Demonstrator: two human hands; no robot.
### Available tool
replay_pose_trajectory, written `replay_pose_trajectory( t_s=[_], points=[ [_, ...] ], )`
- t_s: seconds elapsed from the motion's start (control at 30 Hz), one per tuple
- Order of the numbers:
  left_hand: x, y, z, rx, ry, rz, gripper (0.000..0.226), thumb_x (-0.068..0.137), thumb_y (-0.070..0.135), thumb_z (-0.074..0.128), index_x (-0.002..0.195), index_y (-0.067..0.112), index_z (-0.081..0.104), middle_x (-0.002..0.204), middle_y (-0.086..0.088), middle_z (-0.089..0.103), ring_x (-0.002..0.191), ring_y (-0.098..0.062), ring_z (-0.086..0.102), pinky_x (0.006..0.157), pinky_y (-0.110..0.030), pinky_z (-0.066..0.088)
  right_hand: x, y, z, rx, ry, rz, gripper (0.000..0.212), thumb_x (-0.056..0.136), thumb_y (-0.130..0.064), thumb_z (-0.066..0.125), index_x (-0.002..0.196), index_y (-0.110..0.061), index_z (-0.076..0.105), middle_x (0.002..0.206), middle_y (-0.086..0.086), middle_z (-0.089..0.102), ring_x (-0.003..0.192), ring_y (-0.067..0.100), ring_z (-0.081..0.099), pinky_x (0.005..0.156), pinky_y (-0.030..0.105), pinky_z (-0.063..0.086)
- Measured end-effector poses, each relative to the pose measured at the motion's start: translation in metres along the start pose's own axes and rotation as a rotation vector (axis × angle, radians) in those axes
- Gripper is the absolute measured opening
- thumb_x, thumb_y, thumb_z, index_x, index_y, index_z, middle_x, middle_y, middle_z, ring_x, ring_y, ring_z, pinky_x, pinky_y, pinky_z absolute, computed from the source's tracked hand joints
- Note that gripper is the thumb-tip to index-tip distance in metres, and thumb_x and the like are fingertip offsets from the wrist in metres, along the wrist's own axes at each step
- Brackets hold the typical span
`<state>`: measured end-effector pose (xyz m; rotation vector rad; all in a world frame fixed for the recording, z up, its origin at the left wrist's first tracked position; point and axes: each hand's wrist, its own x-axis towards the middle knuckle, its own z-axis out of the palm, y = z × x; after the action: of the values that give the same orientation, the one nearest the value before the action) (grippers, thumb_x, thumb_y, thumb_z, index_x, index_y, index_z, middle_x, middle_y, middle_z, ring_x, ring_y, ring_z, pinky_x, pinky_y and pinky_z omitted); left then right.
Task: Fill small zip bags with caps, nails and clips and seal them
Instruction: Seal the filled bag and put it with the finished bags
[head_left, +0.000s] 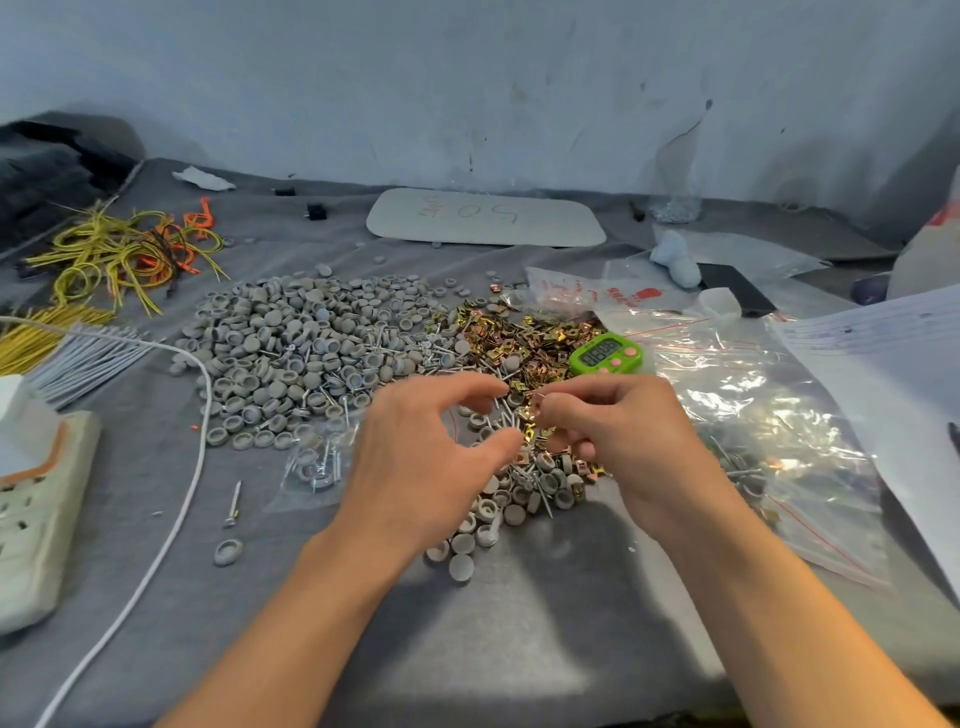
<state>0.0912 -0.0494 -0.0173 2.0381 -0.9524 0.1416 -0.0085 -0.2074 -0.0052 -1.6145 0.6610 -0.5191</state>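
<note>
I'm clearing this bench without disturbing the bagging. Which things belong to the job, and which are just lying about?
Job:
caps
nails
clips
filled small bag
big clear bag

Lying about:
wires
power strip
cable
paper
white board
timer, though it may be timing the work

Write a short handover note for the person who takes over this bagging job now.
Left grip: fingers loosely curled, holds nothing, over the mixed heap.
Right grip: pinches a thin nail, it seems.
Behind: grey caps and gold clips in piles, loose nails scattered among them.
Done: one filled zip bag lies beside the left grip.
To do: gather a set, bag it, seal.
</note>
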Motion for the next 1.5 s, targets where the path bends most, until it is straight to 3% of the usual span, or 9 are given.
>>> replay_pose_trajectory(
  t_s=[0.1,0.2,0.33,0.53,0.93,1.07,1.2,1.33,1.5],
  points=[
    [-0.001,0.006,0.004,-0.116,-0.052,-0.029,0.033,0.075,0.048,0.085,0.107,0.047,0.076,0.089,0.035,0.070,0.095,0.015,0.063,0.080,-0.002,0.040,-0.005,-0.003,0.001,0.273,-0.115,0.112,0.017,0.089,-0.001,0.074,0.077,-0.011,0.081,0.075,0.012,0.076,0.054,0.012,0.065,0.045,0.017,0.043],
    [0.001,0.008,0.004,-0.205,-0.038,-0.063,0.032,0.079,0.037,0.085,0.108,0.046,0.077,0.086,0.034,0.072,0.093,0.014,0.065,0.081,-0.003,0.043,-0.006,-0.005,0.002,0.320,-0.190,0.129,0.019,0.092,-0.002,0.070,0.079,-0.010,0.081,0.075,0.012,0.075,0.056,0.013,0.066,0.049,0.018,0.046],
    [0.001,0.008,-0.002,-0.286,-0.024,-0.033,0.029,0.081,0.028,0.086,0.101,0.048,0.079,0.090,0.033,0.073,0.096,0.012,0.067,0.086,-0.016,0.052,-0.007,-0.005,0.003,0.238,-0.221,0.099,0.019,0.093,-0.001,0.070,0.082,-0.011,0.082,0.077,0.013,0.076,0.060,0.014,0.068,0.051,0.018,0.048],
    [0.007,0.003,-0.001,-0.366,0.003,-0.096,0.026,0.080,0.012,0.085,0.083,0.038,0.081,0.080,0.022,0.076,0.084,0.005,0.071,0.074,-0.007,0.050,-0.010,-0.005,0.006,0.186,-0.223,-0.034,0.025,0.082,0.005,0.078,0.082,-0.020,0.084,0.075,0.013,0.076,0.065,0.019,0.073,0.052,0.019,0.048],
    [0.006,0.005,-0.004,-0.378,-0.003,-0.147,0.018,0.085,0.017,0.081,0.082,0.035,0.081,0.076,0.019,0.076,0.075,0.002,0.071,0.067,-0.011,0.053,-0.014,-0.011,0.017,-0.109,-0.058,-0.275,0.011,0.080,-0.009,0.084,0.077,-0.019,0.082,0.067,0.001,0.076,0.060,0.018,0.073,0.060,0.032,0.062],
    [0.004,0.008,-0.008,-0.340,0.001,-0.142,0.020,0.087,0.024,0.079,0.099,0.040,0.081,0.085,0.025,0.076,0.085,0.007,0.070,0.073,-0.011,0.053,-0.013,-0.010,0.019,-0.154,-0.044,-0.252,0.011,0.082,-0.012,0.083,0.075,-0.019,0.081,0.065,0.000,0.075,0.056,0.014,0.070,0.055,0.025,0.056],
    [0.003,0.009,-0.018,-0.118,0.023,0.096,0.041,0.075,0.014,0.085,0.100,0.047,0.079,0.096,0.033,0.072,0.100,0.016,0.063,0.090,-0.001,0.041,-0.012,-0.008,0.019,-0.028,-0.124,-0.108,0.017,0.085,-0.004,0.077,0.073,-0.016,0.080,0.062,0.007,0.071,0.049,0.016,0.057,0.050,0.020,0.045],
    [0.002,0.009,-0.021,-0.096,-0.027,0.066,0.032,0.071,0.020,0.089,0.088,0.045,0.081,0.083,0.034,0.072,0.088,0.018,0.064,0.079,0.002,0.041,-0.010,-0.006,0.017,-0.021,-0.241,0.021,0.017,0.090,-0.009,0.078,0.074,-0.014,0.080,0.060,0.008,0.068,0.050,0.014,0.051,0.048,0.019,0.042],
    [0.001,0.007,-0.021,-0.146,-0.119,-0.045,0.018,0.064,0.032,0.080,0.079,0.043,0.080,0.072,0.030,0.071,0.073,0.011,0.069,0.070,-0.008,0.050,-0.010,-0.006,0.014,-0.043,-0.314,0.056,0.018,0.089,-0.009,0.078,0.072,-0.015,0.079,0.064,0.010,0.069,0.062,0.023,0.054,0.050,0.019,0.043]
  ],
)
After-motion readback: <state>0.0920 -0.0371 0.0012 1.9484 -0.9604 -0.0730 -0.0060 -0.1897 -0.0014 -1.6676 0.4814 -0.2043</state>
